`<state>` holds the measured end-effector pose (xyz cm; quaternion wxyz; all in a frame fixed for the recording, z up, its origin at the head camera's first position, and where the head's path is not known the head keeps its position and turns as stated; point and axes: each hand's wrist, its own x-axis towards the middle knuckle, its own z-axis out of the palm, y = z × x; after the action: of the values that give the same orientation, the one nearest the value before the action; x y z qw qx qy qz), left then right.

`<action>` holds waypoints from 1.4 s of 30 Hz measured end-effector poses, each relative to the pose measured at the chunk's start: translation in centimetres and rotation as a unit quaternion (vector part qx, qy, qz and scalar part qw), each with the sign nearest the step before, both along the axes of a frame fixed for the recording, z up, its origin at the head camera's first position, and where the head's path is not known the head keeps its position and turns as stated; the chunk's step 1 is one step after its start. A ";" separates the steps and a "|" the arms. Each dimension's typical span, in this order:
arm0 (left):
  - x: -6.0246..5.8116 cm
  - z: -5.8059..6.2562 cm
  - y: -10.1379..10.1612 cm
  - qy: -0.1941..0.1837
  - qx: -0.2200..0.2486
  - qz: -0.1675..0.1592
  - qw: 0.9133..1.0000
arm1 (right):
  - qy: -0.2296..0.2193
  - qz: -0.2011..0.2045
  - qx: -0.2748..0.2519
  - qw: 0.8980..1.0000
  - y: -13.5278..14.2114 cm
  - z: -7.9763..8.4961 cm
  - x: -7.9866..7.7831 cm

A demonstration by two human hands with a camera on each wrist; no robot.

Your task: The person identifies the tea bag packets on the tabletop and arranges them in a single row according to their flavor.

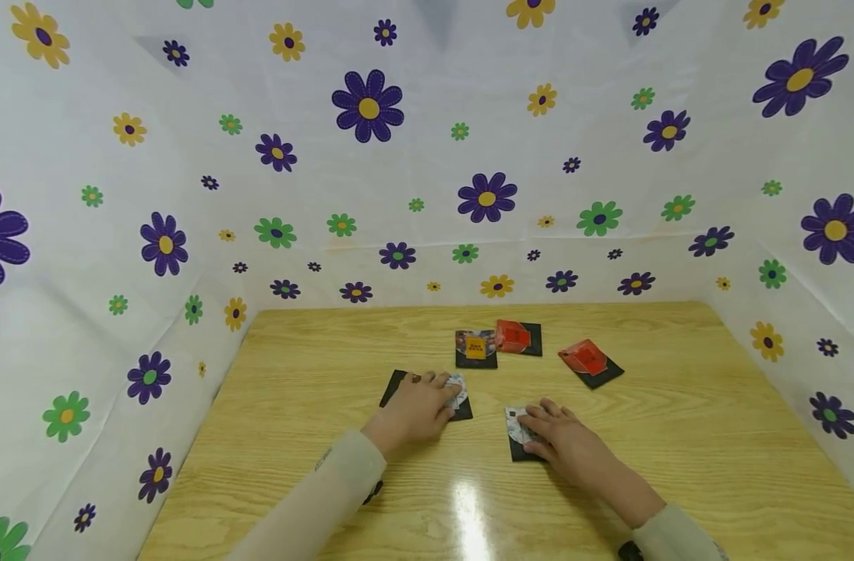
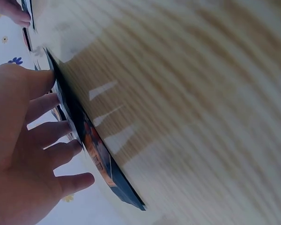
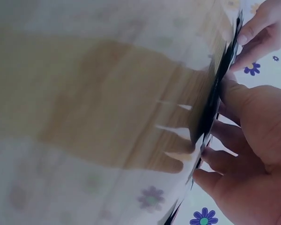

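Note:
My left hand (image 1: 418, 407) lies with spread, fairly straight fingers over a white-and-black flat packet (image 1: 462, 407). Another dark packet (image 1: 393, 385) shows on that hand's left side, mostly covered by it; the left wrist view reveals its orange-and-dark print (image 2: 97, 157). On the right, my other hand (image 1: 570, 446) rests its extended fingers on a second white-and-black packet (image 1: 516, 448), hiding the packet's right part. The right wrist view has the thumb and fingertips right at that packet's dark edge (image 3: 208, 112).
Beyond the hands lie a packet with a yellow label (image 1: 476, 348), a red-and-black packet (image 1: 516, 337) close beside it, and another red one (image 1: 590, 363) farther right, set askew. The glossy wooden table (image 1: 315, 343) is enclosed by a flower-print white cloth (image 1: 427, 171).

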<state>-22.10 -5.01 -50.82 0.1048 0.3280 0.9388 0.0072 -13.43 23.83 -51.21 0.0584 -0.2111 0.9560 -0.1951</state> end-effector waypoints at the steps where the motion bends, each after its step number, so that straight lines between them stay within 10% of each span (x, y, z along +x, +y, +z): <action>1: 0.1 0.0 0.0 0.004 -0.003 -0.002 1.000 | -0.003 0.003 -0.001 1.000 0.0 0.1 0.0; 42: 4.6 -0.4 1.3 -0.007 -0.002 -0.023 1.000 | -0.021 0.020 0.011 1.000 -0.2 0.8 -0.8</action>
<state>-17.46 -3.70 -51.18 0.1119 0.3493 0.9303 0.0053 -14.22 23.61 -50.46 0.0845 -0.2255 0.9522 -0.1882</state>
